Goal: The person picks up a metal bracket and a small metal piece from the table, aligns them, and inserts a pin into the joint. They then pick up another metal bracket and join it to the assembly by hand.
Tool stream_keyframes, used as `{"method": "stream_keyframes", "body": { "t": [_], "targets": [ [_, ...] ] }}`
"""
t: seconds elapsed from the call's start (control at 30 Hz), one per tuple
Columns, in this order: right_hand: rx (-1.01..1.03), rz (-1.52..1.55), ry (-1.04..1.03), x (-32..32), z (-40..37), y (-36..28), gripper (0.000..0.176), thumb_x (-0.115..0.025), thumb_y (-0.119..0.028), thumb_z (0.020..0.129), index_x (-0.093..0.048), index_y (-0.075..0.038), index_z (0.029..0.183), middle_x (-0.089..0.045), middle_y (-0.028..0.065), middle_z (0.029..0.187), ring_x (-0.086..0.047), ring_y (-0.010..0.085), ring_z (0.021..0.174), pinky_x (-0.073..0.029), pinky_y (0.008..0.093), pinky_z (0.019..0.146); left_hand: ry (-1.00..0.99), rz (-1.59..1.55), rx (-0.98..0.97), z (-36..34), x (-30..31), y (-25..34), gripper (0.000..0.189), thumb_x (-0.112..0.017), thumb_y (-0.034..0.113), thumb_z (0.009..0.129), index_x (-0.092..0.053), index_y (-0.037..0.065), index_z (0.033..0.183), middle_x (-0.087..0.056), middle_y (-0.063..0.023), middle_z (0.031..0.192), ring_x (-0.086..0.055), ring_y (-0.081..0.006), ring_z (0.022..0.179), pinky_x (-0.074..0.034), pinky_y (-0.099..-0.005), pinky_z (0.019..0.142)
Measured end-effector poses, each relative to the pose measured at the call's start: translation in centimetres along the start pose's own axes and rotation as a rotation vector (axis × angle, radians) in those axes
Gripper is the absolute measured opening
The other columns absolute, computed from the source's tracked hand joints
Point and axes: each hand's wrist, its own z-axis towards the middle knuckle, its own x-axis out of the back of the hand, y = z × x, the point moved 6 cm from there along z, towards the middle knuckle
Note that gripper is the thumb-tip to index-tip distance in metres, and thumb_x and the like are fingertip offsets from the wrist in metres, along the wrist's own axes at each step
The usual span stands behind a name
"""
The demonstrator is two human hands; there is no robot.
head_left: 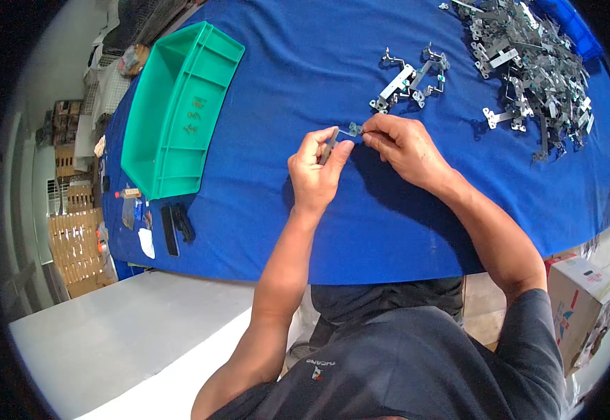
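My left hand [313, 175] is closed, pinching a flat metal bracket [330, 145] between thumb and fingers above the blue cloth. A thin rod runs from the bracket to a small greenish metal end plate [355, 129]. My right hand [411, 152] is closed too, its thumb and forefinger gripping that end plate. The fingers hide parts of the piece. Just beyond my hands lie a few similar metal brackets with bent rods [397, 82]. A large heap of such brackets [529, 70] spreads over the cloth at the far right.
An open green plastic bin [210, 105] stands at the left. Close to it are a black phone [170, 229] and a small red-capped bottle [128, 193]. A blue container [572, 28] sits behind the heap. A printed carton [581, 301] stands below the table's right edge.
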Motion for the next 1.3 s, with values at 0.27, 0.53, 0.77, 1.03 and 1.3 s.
{"method": "stream_keyframes", "body": {
  "t": [0.27,0.53,0.77,1.03,1.3],
  "targets": [
    [-0.082,0.111,-0.003,0.1,0.0,-0.2,0.016,-0.064,-0.013,0.095,-0.065,0.001,0.101,-0.064,0.0109,0.075,-0.062,0.0192,0.065,-0.049,0.0344,0.061,-0.027,0.137,-0.113,-0.2,-0.8,1.7,0.025,-0.080,0.011,0.087,-0.069,-0.001,0.106,-0.056,0.0082,0.070,-0.043,0.0009,0.062,-0.034,-0.0178,0.053],
    [-0.133,0.247,0.122,1.3,0.1,-0.2,0.016,-0.063,-0.015,0.098,-0.065,0.000,0.100,-0.064,0.0041,0.077,-0.055,0.0096,0.065,-0.047,0.0275,0.059,0.041,0.106,-0.134,-0.2,-0.4,1.8,0.025,-0.078,0.011,0.089,-0.067,-0.002,0.107,-0.054,0.0069,0.067,-0.041,0.0007,0.059,-0.034,-0.0186,0.051],
    [-0.198,0.183,-0.087,-0.5,-0.3,0.1,0.019,-0.061,-0.016,0.098,-0.067,0.002,0.100,-0.066,0.0048,0.074,-0.060,0.0099,0.061,-0.049,0.0288,0.055,0.037,-0.054,-0.038,-0.2,0.1,0.2,0.026,-0.073,0.014,0.093,-0.064,0.000,0.113,-0.057,0.0048,0.066,-0.046,-0.0004,0.053,-0.035,-0.0184,0.047],
    [-0.171,0.147,-0.042,-0.2,-0.2,0.0,0.017,-0.062,-0.015,0.097,-0.066,0.001,0.101,-0.063,0.0046,0.071,-0.060,0.0107,0.060,-0.049,0.0287,0.052,0.031,0.031,-0.020,-0.1,0.0,0.3,0.026,-0.076,0.013,0.091,-0.066,-0.001,0.110,-0.055,0.0077,0.067,-0.041,0.0015,0.058,-0.032,-0.0182,0.050],
    [-0.176,0.160,-0.055,-0.3,-0.1,0.4,0.016,-0.065,-0.013,0.096,-0.066,0.001,0.104,-0.063,0.0064,0.077,-0.059,0.0106,0.060,-0.049,0.0267,0.052,-0.005,0.155,-0.123,-0.3,-0.7,2.0,0.028,-0.080,0.014,0.087,-0.068,-0.001,0.107,-0.054,0.0092,0.069,-0.042,0.0011,0.061,-0.033,-0.0186,0.052]
  ]
}}
